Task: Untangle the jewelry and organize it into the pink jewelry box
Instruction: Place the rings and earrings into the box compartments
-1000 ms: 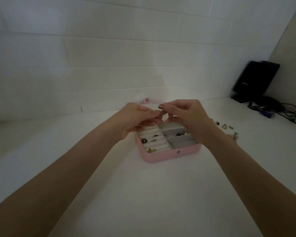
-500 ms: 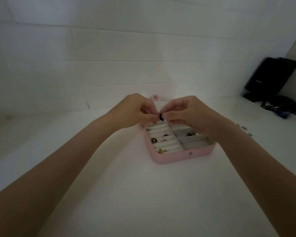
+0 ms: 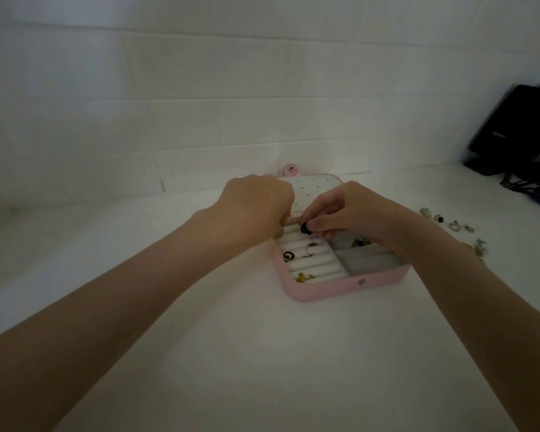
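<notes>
I am looking down on a white tabletop (image 3: 262, 353) under dim light, backed by a white tiled wall (image 3: 200, 88); the pink jewelry box (image 3: 340, 288) lies open in the middle of it, its lid (image 3: 315, 185) tipped back toward the wall and dotted with small holes. Left of centre inside the box run white ring rolls carrying a round black-and-white piece (image 3: 288, 256) and a gold piece (image 3: 303, 277); the grey compartments sit to the right of those rolls, and one holds a small tangle (image 3: 360, 243) I cannot resolve. My right hand (image 3: 356, 213) hovers over the far end of the rolls, fingertips pinched on a small black ring (image 3: 304, 228); my left hand (image 3: 256, 210) is curled just beside it, its fingertips turned away from me, so I cannot tell whether it holds anything. Right of the box, loose jewelry (image 3: 449, 222) lies scattered on the table, partly hidden behind my right forearm and too small to name; further right, a black device (image 3: 518, 129) leans at the wall with dark cables (image 3: 530, 185), cut off by the frame edge. Nearer to me than the box, the tabletop is open white surface between my forearms; left of the box it runs to the wall.
</notes>
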